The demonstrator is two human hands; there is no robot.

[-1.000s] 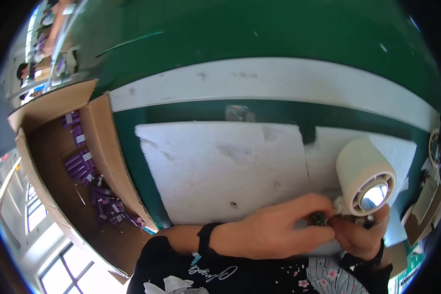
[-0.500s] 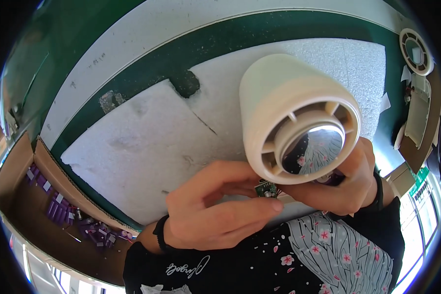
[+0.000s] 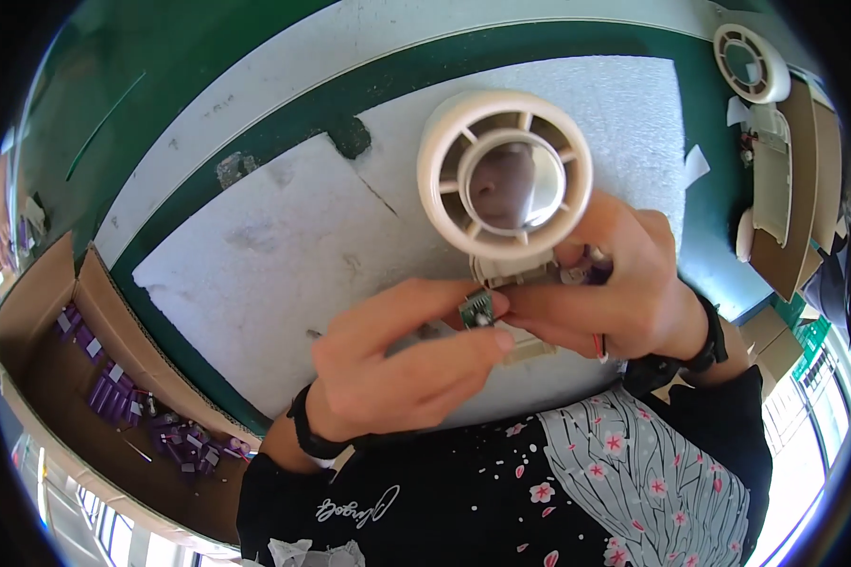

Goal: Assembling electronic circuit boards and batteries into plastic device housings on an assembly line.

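My left hand is closed, pinching a small green circuit board between thumb and fingers. Just right of it, my right hand is wrapped round the lower part of a cream plastic housing. The housing's round head faces up, with spokes around a shiny, mirror-like centre disc. Below the head, its open handle part shows between the hands. A purple battery cell sits by my right fingers, partly hidden by them. A thin red wire hangs under that hand.
A white foam sheet covers the green table beneath my hands. At left stands a cardboard box holding several purple battery cells. At right lie a cream ring part and a cream half shell beside cardboard.
The housing has shifted left and up, and its head has turned to face up more directly. Both hands have moved slightly left and up, with the circuit board still pinched in the left.
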